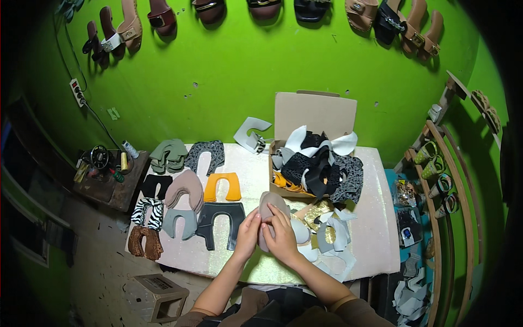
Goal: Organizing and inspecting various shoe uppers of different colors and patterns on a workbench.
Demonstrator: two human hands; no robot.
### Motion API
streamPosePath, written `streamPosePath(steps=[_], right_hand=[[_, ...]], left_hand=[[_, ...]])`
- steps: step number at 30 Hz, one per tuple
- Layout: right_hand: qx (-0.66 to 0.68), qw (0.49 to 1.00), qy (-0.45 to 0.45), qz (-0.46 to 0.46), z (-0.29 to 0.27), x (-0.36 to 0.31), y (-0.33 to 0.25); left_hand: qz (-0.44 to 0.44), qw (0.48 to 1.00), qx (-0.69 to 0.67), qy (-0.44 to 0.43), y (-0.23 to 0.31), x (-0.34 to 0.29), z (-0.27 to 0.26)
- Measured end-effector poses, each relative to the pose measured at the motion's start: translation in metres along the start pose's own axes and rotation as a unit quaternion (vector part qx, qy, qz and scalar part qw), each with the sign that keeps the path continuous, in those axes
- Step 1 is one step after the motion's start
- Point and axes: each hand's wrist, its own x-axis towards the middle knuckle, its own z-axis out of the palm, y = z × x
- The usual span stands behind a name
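Note:
Over the middle of the table, both my hands hold a taupe curved piece of shoe material [271, 203], upright between them. My left hand [249, 233] closes on its left edge. My right hand [281, 235] grips its right side with fingers bent across the front. Whether it is one piece or several layers I cannot make out. To the left lie sorted stacks of U-shaped pieces: dusty pink [183, 189], yellow-orange [223, 186], dark grey [222, 222], light grey [180, 224], zebra-striped [147, 213] and brown-patterned [145, 242]. Loose white and gold scraps [328, 234] lie right of my hands.
An open cardboard box [316, 111] heaped with cut pieces stands at the table's back. Green [168, 155] and black-patterned [205, 157] stacks lie at the back left. A sewing machine [99, 158] stands left, a stool [156, 297] below it, a wooden shoe rack [451, 218] right.

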Motion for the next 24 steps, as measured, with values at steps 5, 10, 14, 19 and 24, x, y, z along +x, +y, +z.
streamPosePath(steps=[5, 10, 14, 19, 24], right_hand=[[0.006, 0.999, -0.032, -0.015, 0.021, 0.023, -0.004], [0.293, 0.912, -0.196, 0.211, 0.035, 0.062, -0.002], [0.417, 0.805, -0.298, 0.299, 0.069, 0.071, 0.011], [0.387, 0.816, -0.261, 0.341, 0.122, 0.076, -0.001], [0.368, 0.798, -0.264, 0.397, 0.163, 0.073, -0.007]], left_hand=[[0.009, 0.999, 0.029, -0.028, 0.022, 0.011, -0.043], [-0.017, 0.992, 0.088, -0.088, 0.064, 0.020, -0.108], [-0.083, 0.992, 0.004, -0.091, 0.081, 0.031, -0.158], [-0.216, 0.953, -0.179, -0.111, 0.072, 0.030, -0.224], [-0.244, 0.917, -0.260, -0.179, 0.057, 0.017, -0.279]])
